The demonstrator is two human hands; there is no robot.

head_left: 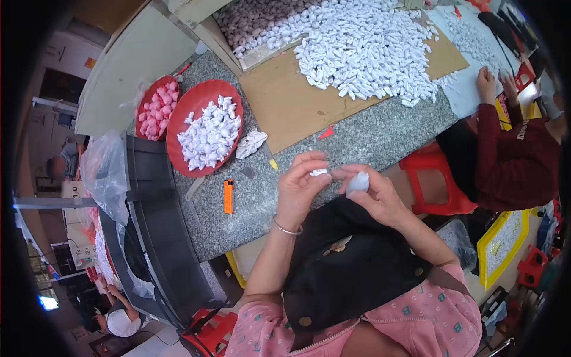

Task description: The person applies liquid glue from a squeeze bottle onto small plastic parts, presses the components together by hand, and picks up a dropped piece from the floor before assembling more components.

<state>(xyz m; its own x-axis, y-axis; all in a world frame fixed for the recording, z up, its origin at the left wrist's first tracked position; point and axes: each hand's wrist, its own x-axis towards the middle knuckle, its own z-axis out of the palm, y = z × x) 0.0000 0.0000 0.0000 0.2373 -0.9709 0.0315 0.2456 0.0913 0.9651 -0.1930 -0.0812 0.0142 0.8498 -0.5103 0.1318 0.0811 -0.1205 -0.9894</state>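
Pinching a small white piece [319, 172] in the left grip [298, 189], thumb pressed towards the fingertips with hardly any gap. Holding a larger pale piece [358, 182] in the right grip [382, 196], thumb and fingers curled close around. Held over the near edge of the desk [253, 223], small piece left of pale one, near but apart. Seeming to lie crosswise, long axis towards the right fingertips; pale one pointing narrow end away from the body. Nearer to the left grip than to the right: the orange lighter [228, 199] and, by the desk's left edge, the red plate [172, 134] of white pieces [208, 137]. Showing a legible "B" on the pink top [428, 321]; lettering on the co-worker's dark red top [505, 178] too blurred to read.
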